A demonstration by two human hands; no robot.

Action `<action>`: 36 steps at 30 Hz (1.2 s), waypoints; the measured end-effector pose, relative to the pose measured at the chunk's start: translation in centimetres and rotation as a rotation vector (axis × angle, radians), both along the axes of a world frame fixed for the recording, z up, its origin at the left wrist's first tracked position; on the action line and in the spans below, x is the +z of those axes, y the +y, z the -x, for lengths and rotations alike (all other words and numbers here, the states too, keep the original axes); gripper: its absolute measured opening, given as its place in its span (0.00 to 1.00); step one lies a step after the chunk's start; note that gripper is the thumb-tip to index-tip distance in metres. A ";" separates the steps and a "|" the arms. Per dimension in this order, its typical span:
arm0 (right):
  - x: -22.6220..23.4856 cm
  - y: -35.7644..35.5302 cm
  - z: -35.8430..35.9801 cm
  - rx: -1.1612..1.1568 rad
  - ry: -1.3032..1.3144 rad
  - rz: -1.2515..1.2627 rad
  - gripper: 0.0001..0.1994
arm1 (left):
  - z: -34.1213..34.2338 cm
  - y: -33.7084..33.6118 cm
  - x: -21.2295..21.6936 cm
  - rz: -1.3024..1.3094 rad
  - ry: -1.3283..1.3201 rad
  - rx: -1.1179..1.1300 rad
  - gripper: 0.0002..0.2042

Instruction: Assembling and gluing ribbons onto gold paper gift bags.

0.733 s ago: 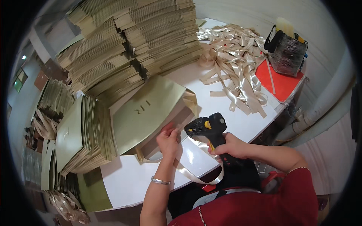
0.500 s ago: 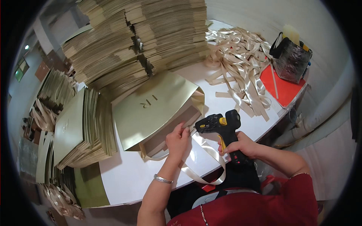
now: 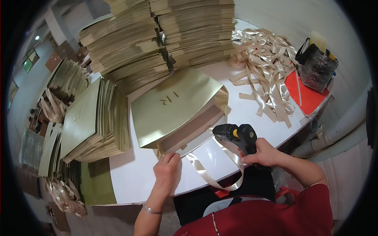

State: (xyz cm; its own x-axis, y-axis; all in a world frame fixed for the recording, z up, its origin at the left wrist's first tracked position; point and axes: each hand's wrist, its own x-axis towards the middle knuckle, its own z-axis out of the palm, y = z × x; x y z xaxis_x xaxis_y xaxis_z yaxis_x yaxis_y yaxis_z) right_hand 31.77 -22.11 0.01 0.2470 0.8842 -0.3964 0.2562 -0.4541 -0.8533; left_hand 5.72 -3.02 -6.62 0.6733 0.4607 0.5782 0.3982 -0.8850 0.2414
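A black hot glue gun with yellow parts is in my right hand, fingers wrapped round its handle. Its nozzle points left, over the right part of the bag's opening. My left hand is closed, thumb and fingers pinching the near edge of the opening by its left corner. The shiny gold paper bag lies on its side with its mouth toward me. From that near edge a cream satin ribbon loops down past the table's front edge. The nozzle tip is hard to make out.
Tall piles of flat gold bags stand behind. Another bag stack sits at left. Loose cream ribbons cover the back right, beside a red sheet and a dark plastic-wrapped holder. The white table's edge runs before me.
My left hand has moved from near the nozzle to the left corner of the bag's opening. The glue gun has turned and dipped slightly. The whole view has shifted a little.
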 end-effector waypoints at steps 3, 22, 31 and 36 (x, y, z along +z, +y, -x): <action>-1.9 0.7 1.8 -0.030 0.547 -0.246 0.18 | 0.0 -0.3 -0.3 0.031 -0.011 0.017 0.13; -1.2 4.1 3.6 0.075 0.527 0.046 0.21 | 0.4 0.2 -0.4 0.091 -0.127 -0.023 0.08; -2.7 6.2 5.3 0.048 0.664 -0.150 0.26 | 0.9 0.2 -1.0 0.104 -0.123 -0.044 0.08; -2.6 9.0 7.5 -0.017 0.768 -0.004 0.20 | 0.6 -0.1 -0.7 0.107 -0.112 -0.043 0.08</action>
State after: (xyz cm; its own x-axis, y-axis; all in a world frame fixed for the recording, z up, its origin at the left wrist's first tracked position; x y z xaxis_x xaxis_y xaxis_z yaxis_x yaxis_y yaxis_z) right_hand 24.31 -13.14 -2.61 -0.0826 0.8844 -0.4593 -0.4162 -0.4494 -0.7905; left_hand 5.07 -3.15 -7.33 0.6273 0.4961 0.6003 0.3261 -0.8674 0.3760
